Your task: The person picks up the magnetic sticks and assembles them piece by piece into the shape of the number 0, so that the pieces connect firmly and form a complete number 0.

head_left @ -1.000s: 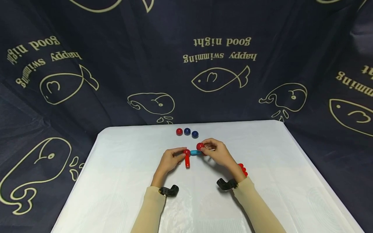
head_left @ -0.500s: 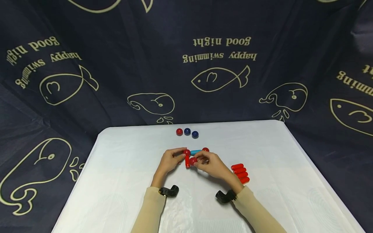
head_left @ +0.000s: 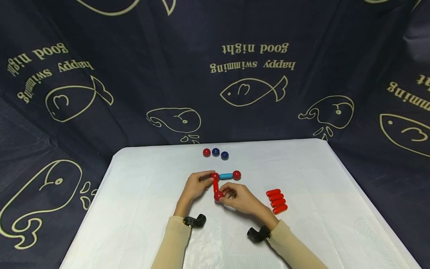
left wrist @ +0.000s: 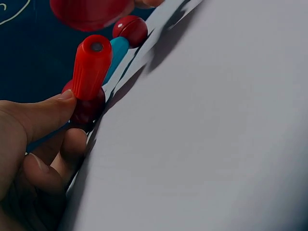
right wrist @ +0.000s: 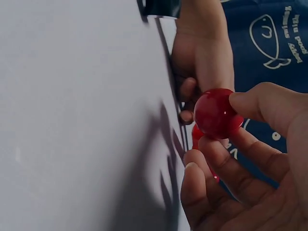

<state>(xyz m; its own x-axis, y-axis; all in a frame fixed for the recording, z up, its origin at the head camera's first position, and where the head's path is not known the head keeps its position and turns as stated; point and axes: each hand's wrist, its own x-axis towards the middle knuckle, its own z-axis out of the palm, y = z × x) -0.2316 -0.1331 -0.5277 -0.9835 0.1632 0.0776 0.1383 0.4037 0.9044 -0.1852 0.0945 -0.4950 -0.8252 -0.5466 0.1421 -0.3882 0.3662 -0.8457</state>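
Observation:
My left hand [head_left: 196,185] pinches a red ball [head_left: 215,176] that joins two rods at a corner. From it a blue rod [head_left: 226,176] runs right to another red ball [head_left: 236,175], and a red rod [head_left: 216,186] points toward me. Between thumb and fingers, my right hand [head_left: 242,198] holds a third red ball [right wrist: 217,113] right at the near end of the red rod. The left wrist view shows the rod's metal tip [left wrist: 97,46] close by that ball.
One red ball [head_left: 206,152] and two dark blue balls [head_left: 220,153] lie at the back of the white table [head_left: 151,179]. Several red rods [head_left: 277,201] lie side by side to the right of my right hand. A dark printed cloth [head_left: 255,123] hangs behind.
My right hand has carried its red ball from above the blue rod's right end toward me, to the red rod's near end. The left hand has kept its place.

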